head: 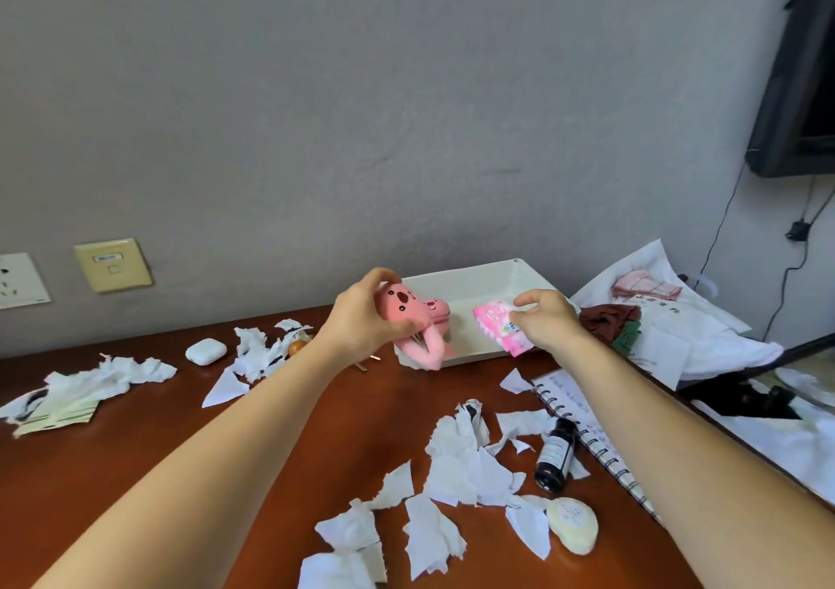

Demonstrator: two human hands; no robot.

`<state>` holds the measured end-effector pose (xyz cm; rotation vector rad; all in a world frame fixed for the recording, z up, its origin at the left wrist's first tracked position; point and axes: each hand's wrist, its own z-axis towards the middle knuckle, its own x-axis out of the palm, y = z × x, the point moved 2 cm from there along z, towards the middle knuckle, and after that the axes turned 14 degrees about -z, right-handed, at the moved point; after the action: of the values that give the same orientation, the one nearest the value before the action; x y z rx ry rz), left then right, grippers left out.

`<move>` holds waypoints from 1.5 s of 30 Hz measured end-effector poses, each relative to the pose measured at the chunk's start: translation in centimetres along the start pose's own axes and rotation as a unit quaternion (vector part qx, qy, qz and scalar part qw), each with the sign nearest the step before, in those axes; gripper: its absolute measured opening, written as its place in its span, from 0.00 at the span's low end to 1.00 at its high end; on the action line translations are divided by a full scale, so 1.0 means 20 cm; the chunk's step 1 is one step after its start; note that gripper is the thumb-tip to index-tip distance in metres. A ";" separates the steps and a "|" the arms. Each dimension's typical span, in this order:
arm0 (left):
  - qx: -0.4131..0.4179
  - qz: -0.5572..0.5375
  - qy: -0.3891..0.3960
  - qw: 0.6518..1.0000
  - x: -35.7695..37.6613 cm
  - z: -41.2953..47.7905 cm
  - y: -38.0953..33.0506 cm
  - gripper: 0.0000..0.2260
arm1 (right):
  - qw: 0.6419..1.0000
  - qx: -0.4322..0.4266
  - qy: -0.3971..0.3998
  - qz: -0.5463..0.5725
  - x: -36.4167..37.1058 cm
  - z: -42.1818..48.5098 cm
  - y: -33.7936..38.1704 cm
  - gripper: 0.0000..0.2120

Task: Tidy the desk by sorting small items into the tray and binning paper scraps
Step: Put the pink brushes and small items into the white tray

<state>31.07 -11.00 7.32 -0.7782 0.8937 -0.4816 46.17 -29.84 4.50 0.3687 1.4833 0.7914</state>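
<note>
My left hand [363,317] grips a pink plush toy [406,313] with a small face, held over the left end of the white tray [479,279]. One plush limb hangs down past the tray's front edge. My right hand [544,319] pinches a pink packet [497,324] above the tray's right half. Torn white paper scraps [456,457] lie across the brown desk in front of me, with more paper scraps [257,351] at the back left.
A white earbud case [205,351], a dark bottle [553,455], a pale round pad [571,523] and a spiral notebook [583,417] lie on the desk. Crumpled paper over green sheets [77,390] sits far left. White bags with cloth [664,317] pile up at the right.
</note>
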 end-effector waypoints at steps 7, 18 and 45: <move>0.041 0.079 0.099 0.991 0.22 0.29 -0.11 0.29 | 1.000 0.010 -0.013 -0.003 0.00 0.20 -0.02 0.17; -0.037 0.137 0.182 0.973 0.58 0.57 0.07 0.32 | 0.998 0.012 0.021 -0.058 0.21 0.41 -0.15 0.18; 0.067 0.285 0.231 0.928 0.48 0.25 -0.05 0.25 | 0.975 -0.114 0.029 -0.191 0.09 0.21 -0.03 0.15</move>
<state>40.54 -16.07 5.20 -0.2474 1.4522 -0.2009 50.12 -28.03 3.08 -0.1126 1.4406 0.6558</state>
